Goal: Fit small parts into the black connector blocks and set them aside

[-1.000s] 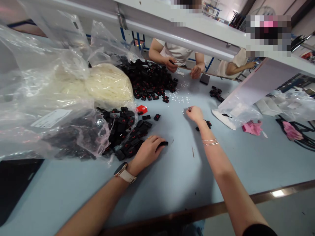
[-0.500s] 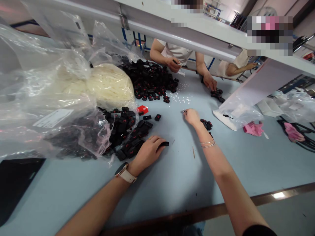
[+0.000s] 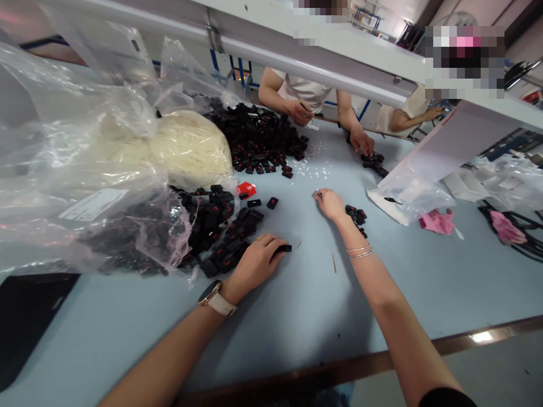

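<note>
Low over the blue tabletop (image 3: 309,294), my left hand (image 3: 258,261) is closed on a small black plastic part (image 3: 283,249), whose end sticks out past the fingertips. My right hand (image 3: 330,203) reaches farther forward, its fingers pinched together near the scattered tiny white pieces (image 3: 311,168). What those fingers hold, if anything, is too small to name. Just right of my right wrist lies a small group of black parts (image 3: 355,216). A heap of black parts with red marks (image 3: 231,237) spreads beside my left hand, partly inside a clear plastic bag (image 3: 139,226).
A clear bag of pale yellow pieces (image 3: 193,144) stands at the left. Behind it is a larger black heap (image 3: 263,138). Across the table a co-worker's hands (image 3: 360,140) handle black parts. A white shelf (image 3: 360,48) crosses overhead. Pink cloth (image 3: 436,221) lies at the right.
My right hand's fingers have shifted very slightly at the edge of the white pieces. My left hand keeps its hold on the black plastic part, in the same place.
</note>
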`<state>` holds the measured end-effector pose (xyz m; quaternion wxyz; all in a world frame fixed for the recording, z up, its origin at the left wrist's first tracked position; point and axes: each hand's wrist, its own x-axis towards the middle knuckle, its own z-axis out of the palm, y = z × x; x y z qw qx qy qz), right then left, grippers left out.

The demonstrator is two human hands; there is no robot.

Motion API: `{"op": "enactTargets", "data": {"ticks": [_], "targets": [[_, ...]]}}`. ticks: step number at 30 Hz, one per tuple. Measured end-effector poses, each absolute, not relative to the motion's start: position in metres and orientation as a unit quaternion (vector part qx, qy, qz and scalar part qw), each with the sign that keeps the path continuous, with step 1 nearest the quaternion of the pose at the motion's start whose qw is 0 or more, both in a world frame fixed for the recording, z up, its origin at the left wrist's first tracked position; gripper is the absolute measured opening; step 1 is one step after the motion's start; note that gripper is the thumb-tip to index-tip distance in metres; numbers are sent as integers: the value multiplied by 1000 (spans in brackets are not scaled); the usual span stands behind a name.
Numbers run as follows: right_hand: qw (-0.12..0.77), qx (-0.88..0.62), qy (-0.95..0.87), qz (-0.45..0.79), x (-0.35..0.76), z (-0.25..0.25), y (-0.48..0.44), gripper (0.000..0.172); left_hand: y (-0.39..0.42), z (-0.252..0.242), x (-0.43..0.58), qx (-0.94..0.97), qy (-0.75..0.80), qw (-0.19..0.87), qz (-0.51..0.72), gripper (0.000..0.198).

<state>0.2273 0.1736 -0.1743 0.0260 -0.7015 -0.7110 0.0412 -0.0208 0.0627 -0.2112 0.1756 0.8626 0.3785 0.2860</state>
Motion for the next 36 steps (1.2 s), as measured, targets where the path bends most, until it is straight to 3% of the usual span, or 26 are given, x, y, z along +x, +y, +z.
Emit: {"op": "enactTargets", "data": {"ticks": [13,27,36], "targets": [[-31,-744,-667,-6,209,-171,177,33,63,-210,-21,863,375,181,284,17],[-69,-766,-638,33,213,-163,178,31,63,-210,-20,863,372,182,289,16],[-56,-769,-636,35,211,-160,174,30,64,-214,-20,863,368,178,297,15]]}}
